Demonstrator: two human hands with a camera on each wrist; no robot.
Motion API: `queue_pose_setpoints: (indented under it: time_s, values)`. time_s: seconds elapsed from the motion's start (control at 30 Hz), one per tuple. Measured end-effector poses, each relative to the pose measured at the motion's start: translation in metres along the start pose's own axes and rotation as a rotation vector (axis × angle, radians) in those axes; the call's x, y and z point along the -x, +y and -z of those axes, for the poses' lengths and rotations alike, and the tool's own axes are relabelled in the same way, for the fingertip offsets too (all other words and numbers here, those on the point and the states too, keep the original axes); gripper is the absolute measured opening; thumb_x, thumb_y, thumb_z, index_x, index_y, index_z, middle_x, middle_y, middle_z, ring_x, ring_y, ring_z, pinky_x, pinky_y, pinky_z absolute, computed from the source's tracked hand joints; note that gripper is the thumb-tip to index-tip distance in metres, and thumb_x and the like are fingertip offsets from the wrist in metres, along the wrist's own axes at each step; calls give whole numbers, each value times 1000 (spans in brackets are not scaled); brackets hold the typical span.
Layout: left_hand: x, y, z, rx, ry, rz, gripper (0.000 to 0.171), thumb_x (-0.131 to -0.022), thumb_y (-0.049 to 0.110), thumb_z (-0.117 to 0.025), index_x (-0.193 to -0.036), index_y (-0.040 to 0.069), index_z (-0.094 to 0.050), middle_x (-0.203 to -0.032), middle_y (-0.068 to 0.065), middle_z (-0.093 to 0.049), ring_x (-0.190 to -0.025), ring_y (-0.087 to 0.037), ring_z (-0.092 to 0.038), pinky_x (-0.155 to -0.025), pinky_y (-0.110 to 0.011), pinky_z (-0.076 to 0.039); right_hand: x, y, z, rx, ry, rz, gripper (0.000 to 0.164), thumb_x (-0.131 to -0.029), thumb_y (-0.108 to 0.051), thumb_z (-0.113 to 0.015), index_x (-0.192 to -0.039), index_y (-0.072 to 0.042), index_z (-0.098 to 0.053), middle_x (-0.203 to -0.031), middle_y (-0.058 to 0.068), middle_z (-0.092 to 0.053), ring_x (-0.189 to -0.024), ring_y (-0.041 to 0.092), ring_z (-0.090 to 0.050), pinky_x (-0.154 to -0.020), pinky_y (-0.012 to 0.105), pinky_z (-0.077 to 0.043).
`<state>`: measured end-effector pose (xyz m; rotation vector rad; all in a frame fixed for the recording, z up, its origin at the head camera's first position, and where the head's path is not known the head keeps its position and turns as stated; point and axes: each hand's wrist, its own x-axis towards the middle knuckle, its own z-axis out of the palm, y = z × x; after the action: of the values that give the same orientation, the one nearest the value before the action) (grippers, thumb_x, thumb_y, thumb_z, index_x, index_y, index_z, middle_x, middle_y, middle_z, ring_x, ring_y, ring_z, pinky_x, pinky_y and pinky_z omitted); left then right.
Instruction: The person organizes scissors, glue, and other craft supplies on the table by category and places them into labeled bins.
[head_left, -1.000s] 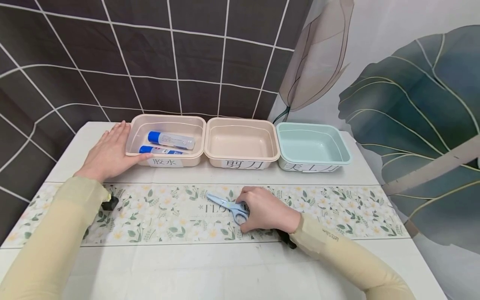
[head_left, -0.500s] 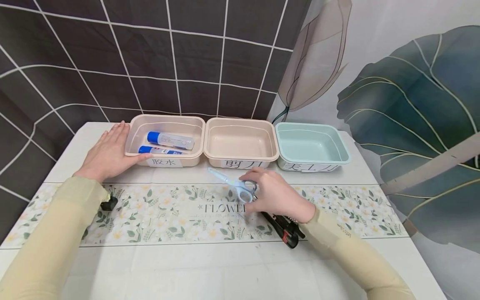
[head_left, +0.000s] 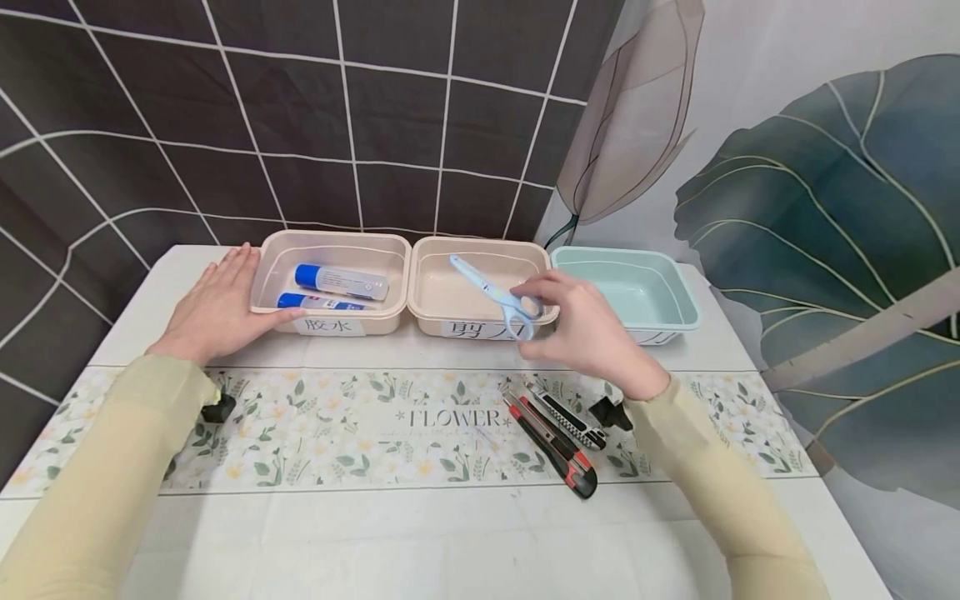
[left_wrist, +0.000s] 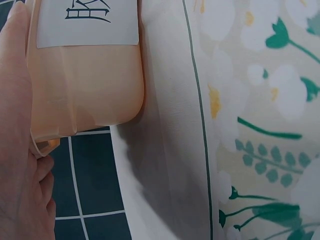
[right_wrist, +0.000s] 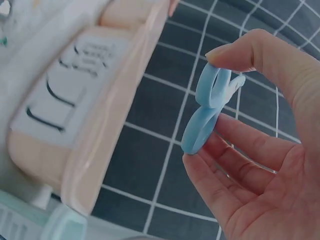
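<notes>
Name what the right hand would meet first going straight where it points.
Scissors leading, the right hand would likely clear the middle box and meet the dark tiled backdrop, though its height is unclear.

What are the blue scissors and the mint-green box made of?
The blue scissors probably have smooth plastic handles, since they're chunky, rounded and evenly coloured. The blades look pale blue, but their material isn't clear. The mint-green box is likely shiny plastic, with rounded corners and a gleam inside.

Pink glue bin (left_wrist: 97, 82) cut off atop left wrist view, mint bin (head_left: 647, 292) label (head_left: 660, 337) partly hidden
</notes>
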<state>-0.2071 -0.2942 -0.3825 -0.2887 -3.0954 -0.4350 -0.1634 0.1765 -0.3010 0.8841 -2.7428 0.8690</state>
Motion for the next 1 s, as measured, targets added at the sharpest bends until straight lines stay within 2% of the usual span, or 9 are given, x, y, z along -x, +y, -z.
queue_pose_setpoints:
  time_s: [0.17, 0.3, 0.57, 0.73, 1.0]
  values:
    - [0, -1, 0, 2, -2, -4, 119, -90, 75, -52, -159, -7, -2, -165, -29, -3, -153, -42, 0, -123, -50, 5, -15, 8, 13, 3, 48, 12, 54, -67, -9, -86, -120, -6, -73, -108, 2, -65, -101, 20, -65, -95, 39, -54]
    - [0, -1, 0, 3, 0, -6, 118, -90, 75, -52, -159, -7, -2, -165, -29, -2, -153, -41, 1, -123, -51, 4, -29, 12, 20, 0, 64, 4, 54, -68, -7, -85, -121, -8, -74, -104, 1, -65, -97, 19, -62, -94, 37, -54]
    - [0, 0, -1, 9, -2, -2, 118, -90, 75, -52, -159, -6, -1, -165, -28, -1, -153, -41, 2, -123, -49, 7, -57, 18, 24, 13, 53, -31, 52, -69, -8, -83, -120, -5, -73, -113, 6, -67, -103, 24, -63, -91, 37, -56]
    - [0, 0, 0, 9, 2, -6, 118, -90, 74, -53, -159, -6, 1, -165, -28, -1, -153, -41, 1, -123, -49, 6, -74, 27, 18, 28, 31, -59, 51, -70, -9, -80, -120, -5, -74, -114, 5, -67, -102, 25, -62, -91, 38, -56]
    - [1, 0, 0, 6, 0, -2, 119, -90, 74, -54, -159, -6, -1, -165, -28, -2, -153, -41, 1, -123, -48, 6, -93, 50, -6, -21, -68, -157, 50, -69, -9, -80, -118, -5, -75, -111, 6, -67, -94, 23, -66, -85, 34, -56]
